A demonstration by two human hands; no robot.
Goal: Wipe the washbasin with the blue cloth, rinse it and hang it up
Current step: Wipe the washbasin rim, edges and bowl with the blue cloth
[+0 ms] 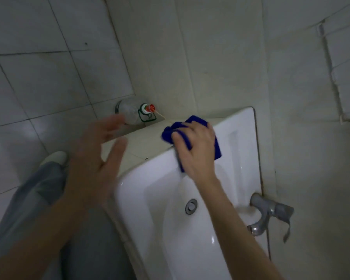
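Right hand: Your right hand (194,146) lies flat on the blue cloth (217,148), fingers spread and bearing down on it, not pinching — a wiping hold that puts the whole palm behind the stroke.

Cloth: Bunched under that palm, it sits on the far rim of the washbasin (160,199), straddling the edge where white porcelain meets the tiled ledge (141,144).

Left hand: Your left hand (93,170) hovers open to the left of the basin, fingers splayed and holding nothing; it is blurred, and looks raised for balance rather than work.

Basin: The bowl runs from near to far, with the drain (191,206) at its middle and the tap (269,214) on its right side, well apart from the cloth.

Bottle: A clear bottle (133,113) with a red cap lies on its side at the ledge's far end, near the cloth but not touching.

Stage: Wiping, by the look of it — rinsing at the tap and hanging up are not yet done.
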